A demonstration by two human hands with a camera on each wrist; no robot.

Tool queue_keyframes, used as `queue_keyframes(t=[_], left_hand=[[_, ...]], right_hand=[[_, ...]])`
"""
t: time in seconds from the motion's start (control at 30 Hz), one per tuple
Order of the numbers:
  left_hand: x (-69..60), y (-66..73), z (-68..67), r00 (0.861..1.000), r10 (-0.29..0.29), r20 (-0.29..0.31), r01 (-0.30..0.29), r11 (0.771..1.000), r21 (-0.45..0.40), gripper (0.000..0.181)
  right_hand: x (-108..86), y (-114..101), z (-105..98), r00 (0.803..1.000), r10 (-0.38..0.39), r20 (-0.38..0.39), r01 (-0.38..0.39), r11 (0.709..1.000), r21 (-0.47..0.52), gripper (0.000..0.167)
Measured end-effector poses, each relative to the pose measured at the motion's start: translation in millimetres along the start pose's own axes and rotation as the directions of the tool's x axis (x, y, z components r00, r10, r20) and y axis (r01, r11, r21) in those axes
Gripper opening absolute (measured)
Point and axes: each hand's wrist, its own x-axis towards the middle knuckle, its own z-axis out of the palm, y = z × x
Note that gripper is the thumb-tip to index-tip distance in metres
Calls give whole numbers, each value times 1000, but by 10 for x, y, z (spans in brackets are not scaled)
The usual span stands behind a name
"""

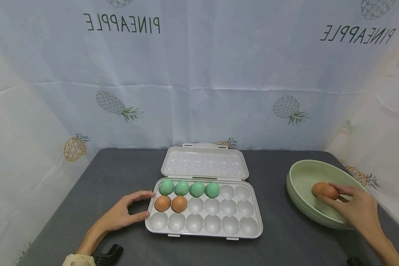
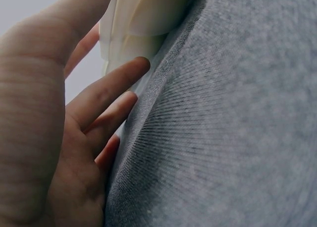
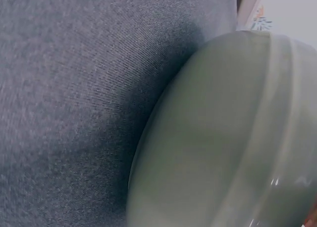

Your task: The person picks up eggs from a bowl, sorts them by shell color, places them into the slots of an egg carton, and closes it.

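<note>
In the head view, the left hand touches the left edge of a white egg tray with thumb and fingertips, fingers fairly straight. Four green eggs fill the left part of its back row; two brown eggs sit in the middle row's left cups. The right hand reaches into a green bowl at the right and pinches a brown egg; another brown egg lies beside it. In the left wrist view, the left hand is next to the tray's side. The bowl fills much of the right wrist view.
The tray's lid lies open behind it on the dark tabletop. The green bowl is stacked on another one near the table's right edge. A pineapple-print curtain hangs behind and at both sides.
</note>
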Motion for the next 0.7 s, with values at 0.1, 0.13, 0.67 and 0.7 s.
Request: queue_keyframes(t=[0.1,0.13,0.67,0.7], left_hand=[[0,16,-10,1000,-4,2,4,1000,4,50],[0,19,-11,1000,-6,3,6,1000,5,50],[-7,12,6,1000,4,-5,-4,1000,-1,49],[-9,8,8,1000,4,-6,-4,1000,-4,49]], right_hand=[[-25,-29,-5,999,48,5,-48,998,51,56],[-29,-41,-10,998,68,11,-69,995,74,58],[-98,-916,239,998,55,-14,-42,880,473,50],[-108,-985,277,1000,17,-15,-7,875,484,50]])
